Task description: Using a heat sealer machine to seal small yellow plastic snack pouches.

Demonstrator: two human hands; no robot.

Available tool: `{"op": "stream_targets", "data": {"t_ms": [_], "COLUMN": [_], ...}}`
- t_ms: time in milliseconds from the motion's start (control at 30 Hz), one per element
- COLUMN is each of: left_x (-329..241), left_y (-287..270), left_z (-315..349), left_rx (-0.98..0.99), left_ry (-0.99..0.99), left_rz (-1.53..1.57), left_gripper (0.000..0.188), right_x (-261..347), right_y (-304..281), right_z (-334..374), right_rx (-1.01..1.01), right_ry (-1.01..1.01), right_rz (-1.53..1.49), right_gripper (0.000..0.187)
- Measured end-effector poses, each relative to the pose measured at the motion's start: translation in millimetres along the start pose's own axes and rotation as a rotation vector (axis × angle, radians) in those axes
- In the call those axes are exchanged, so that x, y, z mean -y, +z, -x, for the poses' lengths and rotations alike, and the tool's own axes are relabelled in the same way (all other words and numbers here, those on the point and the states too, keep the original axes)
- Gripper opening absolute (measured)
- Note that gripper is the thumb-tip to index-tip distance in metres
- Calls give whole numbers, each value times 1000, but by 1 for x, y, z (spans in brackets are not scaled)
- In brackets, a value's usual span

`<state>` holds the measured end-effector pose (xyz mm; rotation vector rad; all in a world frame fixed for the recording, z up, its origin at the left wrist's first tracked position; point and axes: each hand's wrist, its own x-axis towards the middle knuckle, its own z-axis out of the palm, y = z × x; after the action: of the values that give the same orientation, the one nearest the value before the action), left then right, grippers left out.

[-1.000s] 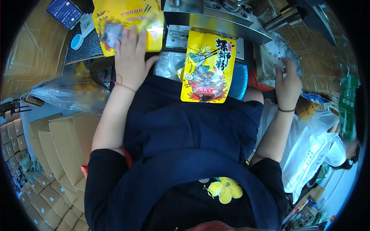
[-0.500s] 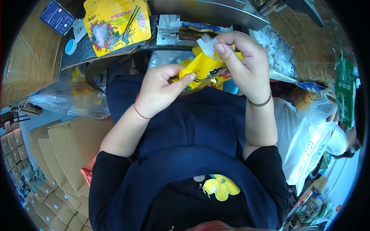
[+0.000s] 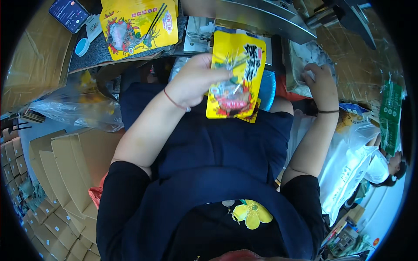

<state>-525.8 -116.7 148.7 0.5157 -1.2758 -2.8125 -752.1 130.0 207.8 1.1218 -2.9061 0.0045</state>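
Note:
Upright over my lap is a yellow printed food pouch (image 3: 238, 74), gripped along its left edge by my left hand (image 3: 193, 80), thumb across its front. A part of another yellow pouch (image 3: 251, 114) shows behind its lower right corner. My right hand (image 3: 323, 85) is at the bin of small white packets (image 3: 306, 54), its fingers curled in at the near edge. Whatever lies between those fingertips is too small to make out.
More yellow pouches (image 3: 141, 30) lie on the dark bench at the upper left, by a phone (image 3: 69, 15) and a blue cap (image 3: 82, 47). A metal machine (image 3: 261, 19) spans the far side. Cardboard boxes (image 3: 82, 161) stand at left; a white bag (image 3: 348, 174) hangs at right.
My right hand has left the pouch and moved right to the bin; the white ridged packet it held at the pouch's top is out of sight. My left hand has turned the pouch upright.

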Motion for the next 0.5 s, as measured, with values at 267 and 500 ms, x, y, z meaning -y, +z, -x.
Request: {"op": "stream_targets", "data": {"t_ms": [267, 500], "left_x": [-29, -25], "left_y": [-59, -75], "left_z": [8, 61], "left_rx": [-756, -564], "left_ry": [918, 724], "left_rz": [-1269, -1684], "left_gripper": [65, 44], "right_x": [-19, 2], "right_y": [15, -4], "right_z": [-12, 11], "right_rx": [6, -372], "right_ry": [-69, -226], "right_rz": [-133, -254], "right_gripper": [24, 23]}}
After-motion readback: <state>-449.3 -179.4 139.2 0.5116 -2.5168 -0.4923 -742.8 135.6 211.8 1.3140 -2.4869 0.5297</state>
